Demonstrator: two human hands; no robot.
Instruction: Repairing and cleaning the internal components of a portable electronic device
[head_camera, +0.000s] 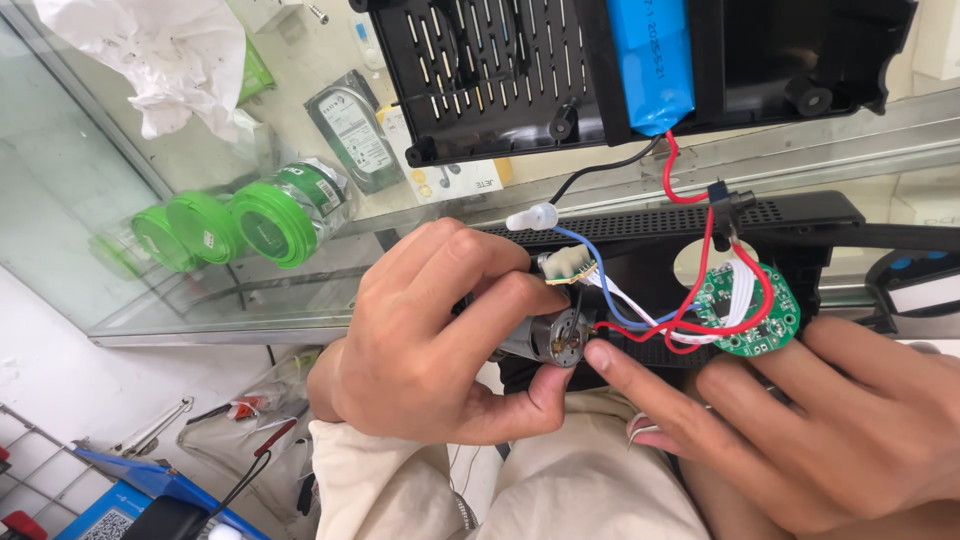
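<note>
My left hand (435, 330) grips a small silver electric motor (552, 338) between thumb and fingers, its terminal end facing right. My right hand (800, 420) points its index fingertip at the motor's end where a red wire (640, 332) attaches. Red, blue and white wires run from the motor to a round green circuit board (762, 312) lying just above my right hand. A white connector (566, 263) sits above the motor. A blue battery pack (650, 60) rests in the open black plastic housing (480, 70) above.
A glass display counter (150, 250) holds green-lidded round containers (270, 215) and a hard drive (352, 130). Crumpled white plastic (160, 60) lies top left. Tools and a blue box (150, 490) lie on the floor at lower left. A second black housing piece (800, 215) spans the right.
</note>
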